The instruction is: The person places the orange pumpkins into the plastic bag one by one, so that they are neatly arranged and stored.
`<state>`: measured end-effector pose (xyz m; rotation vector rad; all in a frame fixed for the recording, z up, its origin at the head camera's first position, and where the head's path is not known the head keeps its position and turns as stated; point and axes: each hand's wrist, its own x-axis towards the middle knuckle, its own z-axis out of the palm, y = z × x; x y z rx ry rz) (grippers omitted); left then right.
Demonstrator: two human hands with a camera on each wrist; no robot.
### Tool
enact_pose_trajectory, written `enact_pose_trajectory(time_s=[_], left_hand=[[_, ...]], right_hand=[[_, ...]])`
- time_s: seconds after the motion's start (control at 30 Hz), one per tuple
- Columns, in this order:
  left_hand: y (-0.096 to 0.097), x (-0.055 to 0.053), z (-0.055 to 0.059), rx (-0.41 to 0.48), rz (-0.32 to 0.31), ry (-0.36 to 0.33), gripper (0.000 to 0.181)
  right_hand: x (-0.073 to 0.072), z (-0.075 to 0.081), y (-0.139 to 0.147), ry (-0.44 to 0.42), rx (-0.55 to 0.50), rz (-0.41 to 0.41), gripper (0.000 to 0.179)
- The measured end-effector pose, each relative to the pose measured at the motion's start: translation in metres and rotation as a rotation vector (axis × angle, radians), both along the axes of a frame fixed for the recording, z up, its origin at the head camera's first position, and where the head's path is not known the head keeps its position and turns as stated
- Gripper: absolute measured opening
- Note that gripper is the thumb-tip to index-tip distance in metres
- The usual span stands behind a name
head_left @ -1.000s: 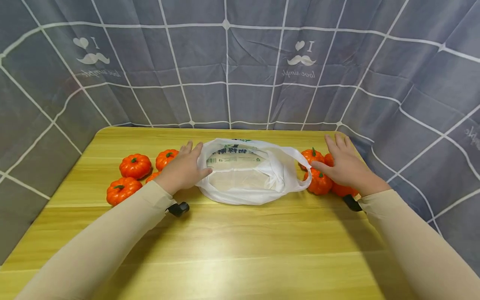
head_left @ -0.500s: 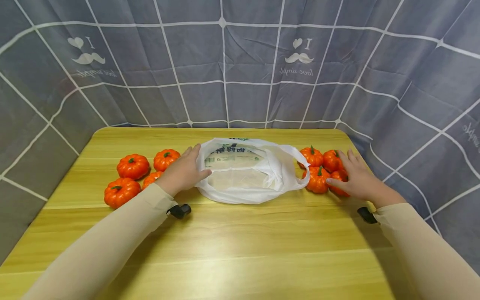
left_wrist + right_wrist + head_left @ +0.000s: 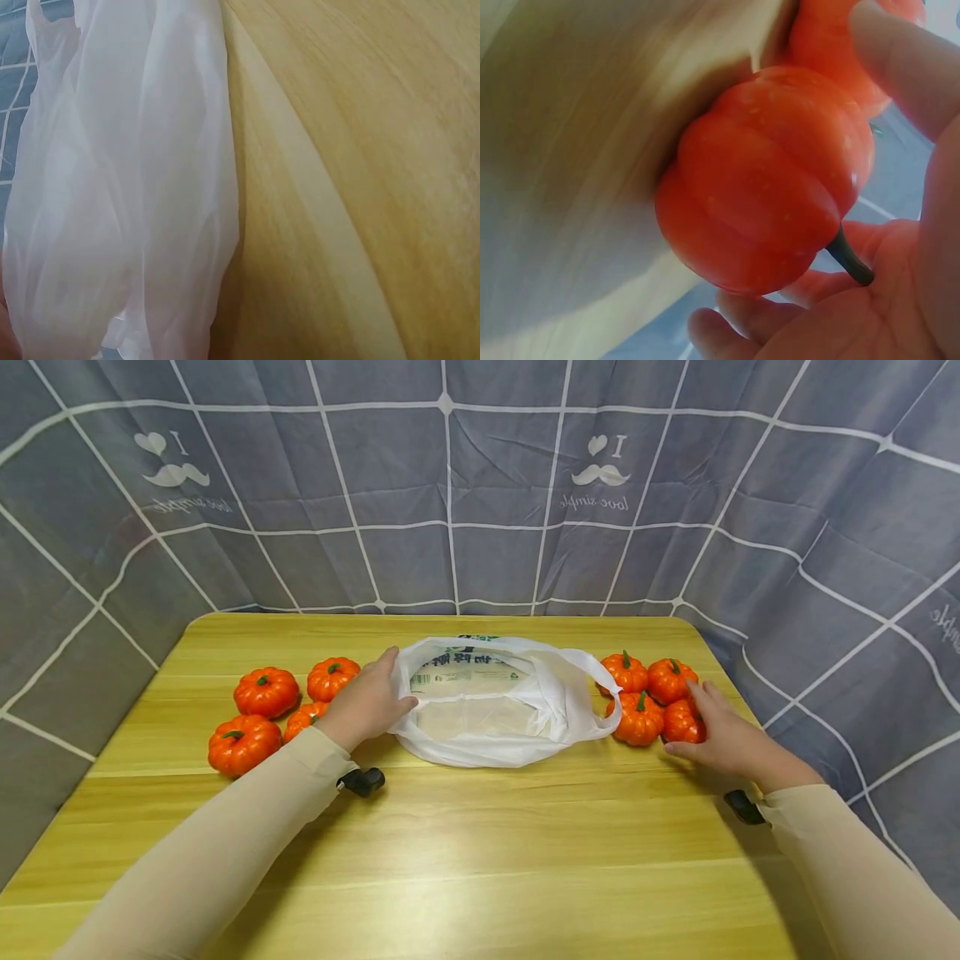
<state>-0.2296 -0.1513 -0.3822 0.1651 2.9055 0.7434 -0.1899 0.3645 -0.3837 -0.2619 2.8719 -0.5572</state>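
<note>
Holding its thumb and fingers apart, the right hand is bracketing the nearest outer pumpkin without clamping it; whether the skin is pressing on the shell, the views are not making certain. This pumpkin is sitting on the table, at the outer near corner of the right-hand group. Compared with one second ago, the right hand is occupying a lower, more outward position: it is no longer covering the rear outer pumpkin, which is now showing whole. The left hand is remaining at the same side of the white bag. Its fingers are extending forward and its thumb is lying apart from them, over the bag's rim. The right forearm is angling inward from the lower right, with the palm facing the pumpkin group. The bag is standing between both groups with its mouth gaping upward, and its right handle is reaching the inner pumpkins. Four more pumpkins are resting beside the left hand and forearm.
</note>
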Motion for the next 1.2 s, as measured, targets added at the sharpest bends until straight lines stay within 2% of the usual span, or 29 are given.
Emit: enact_pose_trajectory(time_s=[0.17, 0.37, 0.5, 0.8, 1.0, 1.2], left_hand=[[0.000, -0.001, -0.001, 0.014, 0.002, 0.006, 0.094], [-0.003, -0.003, -0.004, 0.055, 0.020, 0.004, 0.087], [-0.003, -0.002, -0.005, 0.086, 0.032, 0.012, 0.085], [-0.002, -0.003, -0.007, 0.081, 0.045, 0.029, 0.082], [-0.002, -0.004, -0.007, 0.156, 0.069, 0.059, 0.069], [-0.004, -0.003, -0.007, 0.238, 0.099, 0.085, 0.059]], right_hand=[[0.000, -0.003, -0.001, 0.052, -0.011, 0.023, 0.102], [-0.002, -0.005, 0.000, 0.074, 0.008, 0.043, 0.088], [-0.004, -0.005, 0.000, 0.075, 0.036, 0.044, 0.087], [-0.005, -0.004, 0.003, 0.068, 0.046, 0.027, 0.090], [-0.003, -0.003, 0.005, 0.088, 0.024, 0.021, 0.089], [-0.002, 0.012, 0.005, 0.158, -0.026, -0.020, 0.084]])
